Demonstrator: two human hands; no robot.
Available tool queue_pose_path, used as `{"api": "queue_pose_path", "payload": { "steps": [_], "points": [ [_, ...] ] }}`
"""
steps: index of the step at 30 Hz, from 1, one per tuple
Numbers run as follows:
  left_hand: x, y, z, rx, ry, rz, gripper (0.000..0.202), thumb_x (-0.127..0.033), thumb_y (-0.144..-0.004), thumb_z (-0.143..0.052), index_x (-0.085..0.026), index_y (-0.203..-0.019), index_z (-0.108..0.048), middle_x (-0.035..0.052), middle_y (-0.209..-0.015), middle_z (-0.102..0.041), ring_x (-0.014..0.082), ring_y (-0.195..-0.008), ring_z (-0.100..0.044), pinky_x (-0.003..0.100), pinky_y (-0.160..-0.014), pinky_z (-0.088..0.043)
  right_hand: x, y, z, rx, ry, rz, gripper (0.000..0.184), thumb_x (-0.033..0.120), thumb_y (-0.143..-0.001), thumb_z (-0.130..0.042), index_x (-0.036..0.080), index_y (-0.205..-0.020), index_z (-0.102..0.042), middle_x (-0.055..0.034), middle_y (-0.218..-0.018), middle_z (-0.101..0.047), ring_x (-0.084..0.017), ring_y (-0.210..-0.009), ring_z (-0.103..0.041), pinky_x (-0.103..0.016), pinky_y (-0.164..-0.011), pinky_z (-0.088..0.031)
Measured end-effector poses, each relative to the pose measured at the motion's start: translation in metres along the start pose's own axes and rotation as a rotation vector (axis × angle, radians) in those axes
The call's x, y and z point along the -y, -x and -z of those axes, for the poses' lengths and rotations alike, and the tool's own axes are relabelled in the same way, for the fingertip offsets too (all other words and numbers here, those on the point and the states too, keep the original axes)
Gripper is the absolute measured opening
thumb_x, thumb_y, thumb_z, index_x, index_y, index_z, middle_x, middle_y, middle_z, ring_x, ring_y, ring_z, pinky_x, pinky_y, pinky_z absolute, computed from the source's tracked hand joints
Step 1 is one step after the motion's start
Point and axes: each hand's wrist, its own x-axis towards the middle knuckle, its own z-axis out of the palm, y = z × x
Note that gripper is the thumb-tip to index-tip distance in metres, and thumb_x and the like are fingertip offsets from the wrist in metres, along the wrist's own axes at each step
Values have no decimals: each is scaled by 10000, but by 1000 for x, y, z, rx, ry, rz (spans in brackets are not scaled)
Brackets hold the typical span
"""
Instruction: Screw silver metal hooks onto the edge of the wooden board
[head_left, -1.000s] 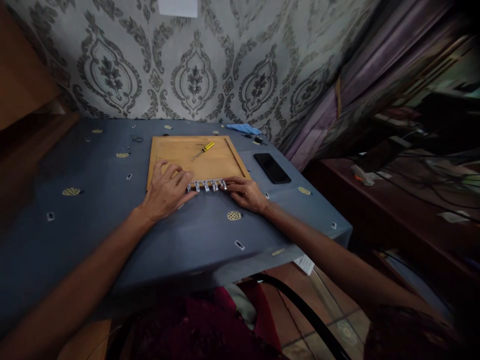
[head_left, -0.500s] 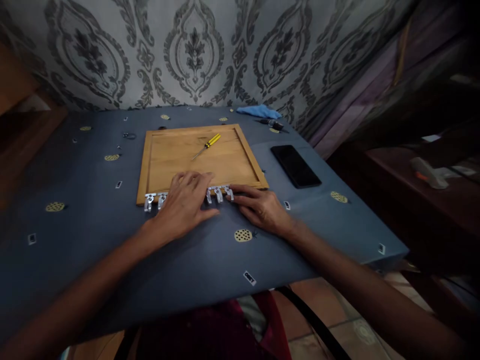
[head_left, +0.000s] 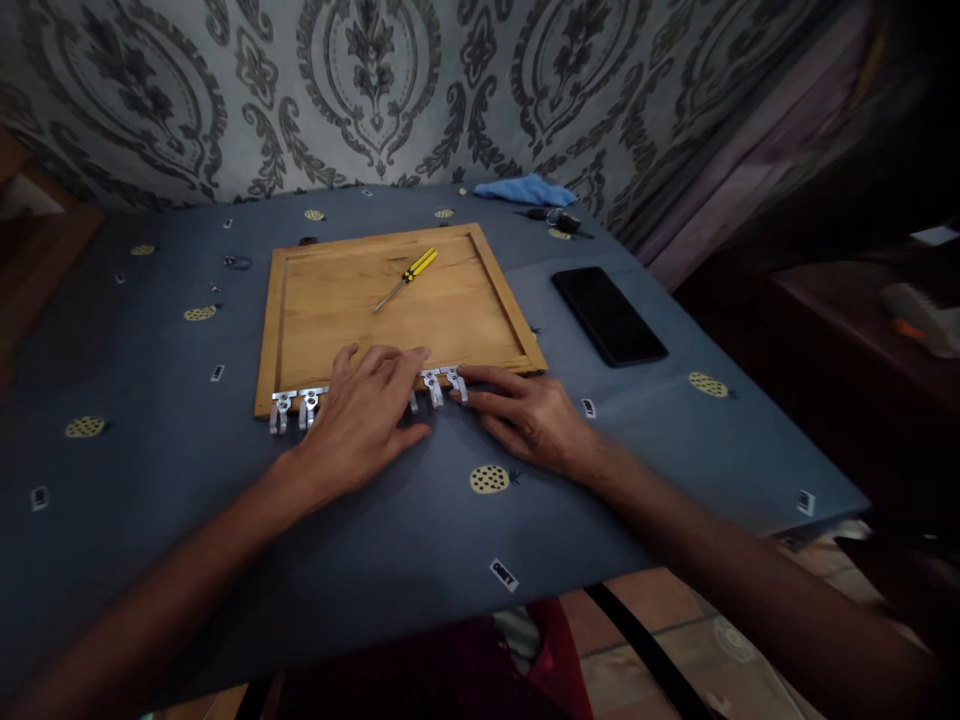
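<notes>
A framed wooden panel point(head_left: 345, 270) lies on the cloth-covered table, with a row of silver metal hinges point(head_left: 307, 405) along its near edge. My left hand point(head_left: 367, 410) rests palm down over the middle of that row. Its fingers lie spread across the panel's edge, its thumb is held out to the side, and it hides some of the hinges. At the right end, my right hand point(head_left: 532, 415) has its fingertips closed on the last hinge point(head_left: 456, 384). A screwdriver point(head_left: 409, 278) with a yellow handle lies on the panel, beyond both hands.
A black phone point(head_left: 609, 315) lies right of the panel. Behind it are a dark tool point(head_left: 559, 220) and a blue cloth point(head_left: 526, 190). Small metal parts point(head_left: 235, 262) sit to the left. A patterned curtain point(head_left: 375, 90) hangs along the table's far edge.
The view has shifted a little, so the panel and phone appear slightly larger. Both hands stay at the hinge row, with hardly any change in their grip.
</notes>
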Motion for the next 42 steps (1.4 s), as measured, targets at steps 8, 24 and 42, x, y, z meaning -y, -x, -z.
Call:
{"api": "queue_pose_path", "payload": {
  "steps": [8, 24, 42],
  "points": [
    [-1, 0, 0, 5, -1, 9, 612, -226, -851, -741, -174, -1376, -430, 132, -1258, -686, 333, -1226, -550, 576, -1092, -362, 0, 0, -1, -33, 9, 15, 290, 190, -960, -511, 219, -1145, -733, -66, -1336, -703, -195, -932, -766, -295, -733, -603],
    [17, 0, 24, -117, -12, 54, 546, -334, -840, -745, -220, -1306, -485, 94, -1255, -689, 326, -1176, -616, 511, -1027, -438, -1, 1, -2, 19, -58, -25, 344, 173, -956, -507, 245, -1210, -729, -72, -1380, -673, -228, -1023, -751, -349, -828, -622],
    [80, 52, 44, -485, 98, 332, 189, -294, -949, -565, -245, -1132, -557, 46, -1068, -764, 247, -1020, -706, 396, -803, -558, -3, 0, -4, -4, -61, -6, 310, 170, -959, -510, 231, -1160, -737, -96, -1342, -696, -248, -1037, -761, -387, -823, -650]
  ]
}}
